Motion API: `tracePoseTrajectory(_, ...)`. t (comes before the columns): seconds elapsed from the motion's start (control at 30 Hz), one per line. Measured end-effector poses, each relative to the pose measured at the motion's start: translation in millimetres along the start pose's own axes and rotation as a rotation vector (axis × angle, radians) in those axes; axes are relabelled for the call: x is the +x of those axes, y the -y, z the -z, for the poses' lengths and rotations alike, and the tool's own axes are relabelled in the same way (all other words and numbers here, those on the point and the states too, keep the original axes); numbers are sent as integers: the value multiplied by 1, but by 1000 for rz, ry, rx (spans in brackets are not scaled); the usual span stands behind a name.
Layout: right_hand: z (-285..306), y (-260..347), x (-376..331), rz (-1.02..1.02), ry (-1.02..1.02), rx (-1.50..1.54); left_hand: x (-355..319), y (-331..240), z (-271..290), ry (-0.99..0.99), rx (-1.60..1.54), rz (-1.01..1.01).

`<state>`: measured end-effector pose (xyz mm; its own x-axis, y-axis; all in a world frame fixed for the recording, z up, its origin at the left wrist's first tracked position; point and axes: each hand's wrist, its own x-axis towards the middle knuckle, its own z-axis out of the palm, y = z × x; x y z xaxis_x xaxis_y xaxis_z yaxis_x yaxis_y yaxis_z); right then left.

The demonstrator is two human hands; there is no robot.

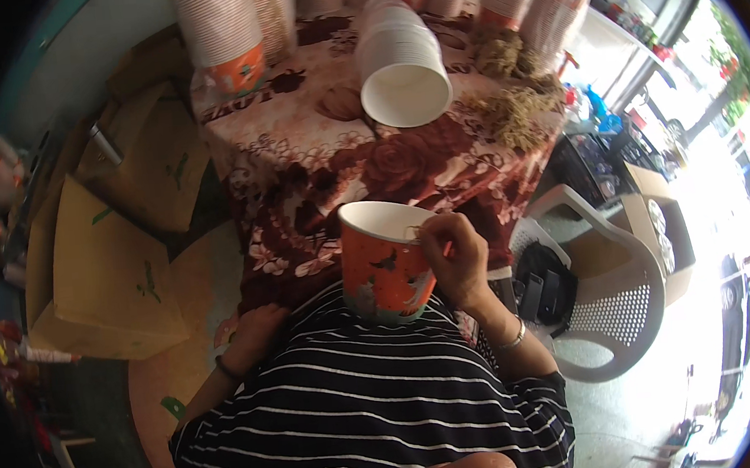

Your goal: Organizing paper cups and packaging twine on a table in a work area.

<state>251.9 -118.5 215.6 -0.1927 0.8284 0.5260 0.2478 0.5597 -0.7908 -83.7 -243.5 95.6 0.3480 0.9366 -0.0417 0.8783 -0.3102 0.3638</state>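
An orange paper bucket (386, 272) with a white inside and grey-and-green printed figures stands upright at my lap, against the table's near edge. My right hand (457, 254) is at its right rim, fingers pinched together on a thin tan string (413, 230) that shows as a small loop by the rim. The bucket's bottom is partly out of sight against my striped clothing. Lower to the left, my left hand (264, 326) rests beside the hanging tablecloth, apart from the bucket; its fingers are mostly hidden.
On the flowered tablecloth (301, 165) lies a stack of white buckets (406, 93). Loose tan strings (513, 116) are heaped at right, and wrapped bucket stacks (222, 36) line the back. Cardboard boxes (108, 270) stand left, a plastic chair (619, 304) right.
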Motion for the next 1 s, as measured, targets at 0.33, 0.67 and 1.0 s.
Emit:
tracePoseTrajectory(0.33, 2, -3, -1, 22, 22, 19, -49, 5, 45, 330, -317, 335)
tracePoseTrajectory(0.67, 1, -5, 0, 43, 37, 60, -36, 29, 8, -242, -595, 382)
tracePoseTrajectory(1.0, 3, -2, 1, 41, 11, 38, -18, 54, -33, -175, -746, 382)
